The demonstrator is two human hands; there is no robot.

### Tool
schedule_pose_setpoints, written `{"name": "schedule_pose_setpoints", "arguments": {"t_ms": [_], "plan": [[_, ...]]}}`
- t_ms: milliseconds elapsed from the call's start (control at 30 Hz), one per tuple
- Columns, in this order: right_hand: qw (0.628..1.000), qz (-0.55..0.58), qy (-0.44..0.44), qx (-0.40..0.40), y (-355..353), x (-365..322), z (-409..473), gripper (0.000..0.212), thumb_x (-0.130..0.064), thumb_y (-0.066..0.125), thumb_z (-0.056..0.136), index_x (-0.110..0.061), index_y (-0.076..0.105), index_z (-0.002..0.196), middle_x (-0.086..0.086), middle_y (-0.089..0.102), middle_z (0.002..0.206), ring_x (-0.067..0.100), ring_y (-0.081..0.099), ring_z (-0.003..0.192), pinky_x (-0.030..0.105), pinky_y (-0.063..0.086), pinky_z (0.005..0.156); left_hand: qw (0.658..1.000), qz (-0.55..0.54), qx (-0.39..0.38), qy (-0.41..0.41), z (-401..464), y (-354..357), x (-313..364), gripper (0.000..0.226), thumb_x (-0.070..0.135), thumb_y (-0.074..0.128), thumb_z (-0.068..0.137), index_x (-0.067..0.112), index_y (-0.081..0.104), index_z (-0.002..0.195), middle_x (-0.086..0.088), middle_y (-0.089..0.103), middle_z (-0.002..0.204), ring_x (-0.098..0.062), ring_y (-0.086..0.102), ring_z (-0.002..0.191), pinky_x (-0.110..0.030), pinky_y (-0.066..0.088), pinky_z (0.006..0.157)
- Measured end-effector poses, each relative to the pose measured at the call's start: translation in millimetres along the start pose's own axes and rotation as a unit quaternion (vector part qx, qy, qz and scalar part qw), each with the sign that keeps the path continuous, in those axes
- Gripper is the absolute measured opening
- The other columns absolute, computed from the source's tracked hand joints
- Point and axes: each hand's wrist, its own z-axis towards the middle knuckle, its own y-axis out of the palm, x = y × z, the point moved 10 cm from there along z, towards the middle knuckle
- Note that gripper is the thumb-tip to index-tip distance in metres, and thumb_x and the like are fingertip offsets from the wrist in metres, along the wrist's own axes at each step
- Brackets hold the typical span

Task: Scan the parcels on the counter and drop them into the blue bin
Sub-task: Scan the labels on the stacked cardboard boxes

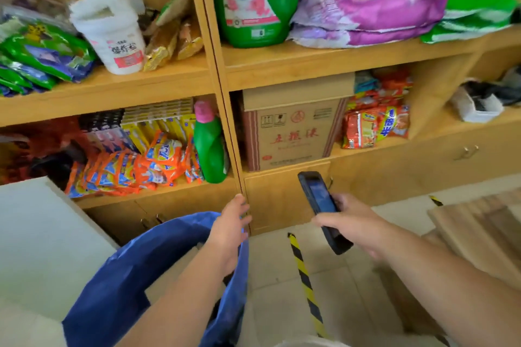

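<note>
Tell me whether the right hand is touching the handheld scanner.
Touching. The head view shows the right hand gripping the handheld scanner, with fingers curled around its body below the screen.

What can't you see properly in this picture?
- Inside of the blue plastic bin, head view: the left hand and forearm cover part of it, so what lies within is uncertain.
- Screen of the black handheld scanner gripped by the right hand: too blurred to read.
- Parcels and counter: only a pale wooden surface shows, cut by the right edge.
</note>
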Motion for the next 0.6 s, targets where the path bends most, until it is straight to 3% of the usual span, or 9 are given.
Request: {"name": "schedule_pose_setpoints", "arguments": {"t_ms": [100,233,400,600], "plan": [[1.0,0.021,0.009,0.011,-54.0,33.0,-15.5,0.04,-0.025,0.085,0.082,-0.035,0.052,0.103,0.004,0.069,0.112,0.024,0.069,0.096,0.038,0.055,0.082,0.999,0.025,-0.042,0.005,-4.7,67.2,-10.5,0.053,0.05,0.039,0.109,0.023,0.048,0.154,0.003,0.055,0.151,-0.019,0.054,0.134,-0.043,0.037,0.115],[0.998,0.036,0.028,0.046,-122.3,77.1,-32.6,0.06,-0.026,0.084,0.082,-0.034,0.044,0.127,0.004,0.068,0.113,0.023,0.07,0.093,0.033,0.054,0.076,0.995,0.053,-0.081,0.008,-12.5,148.9,-18.2,0.048,0.05,0.039,0.11,0.025,0.053,0.148,0.003,0.059,0.146,-0.02,0.056,0.131,-0.044,0.038,0.115],[0.988,0.091,0.059,0.11,-196.5,128.4,-55.4,0.055,-0.022,0.084,0.083,-0.031,0.046,0.121,0.006,0.069,0.103,0.021,0.067,0.081,0.032,0.051,0.071,0.984,0.123,-0.128,0.018,-21.3,238.7,-14.9,0.047,0.051,0.038,0.11,0.026,0.055,0.147,0.006,0.062,0.14,-0.016,0.059,0.127,-0.045,0.039,0.117],[0.966,0.129,0.113,0.193,-265.7,184.7,-72.5,0.066,-0.027,0.09,0.076,-0.029,0.047,0.127,0.003,0.071,0.105,0.021,0.072,0.087,0.035,0.057,0.076,0.963,0.19,-0.188,0.025,-12.3,328.7,-16.3,0.048,0.052,0.04,0.109,0.027,0.056,0.146,0.009,0.063,0.14,-0.012,0.06,0.123,-0.043,0.042,0.112]]}}
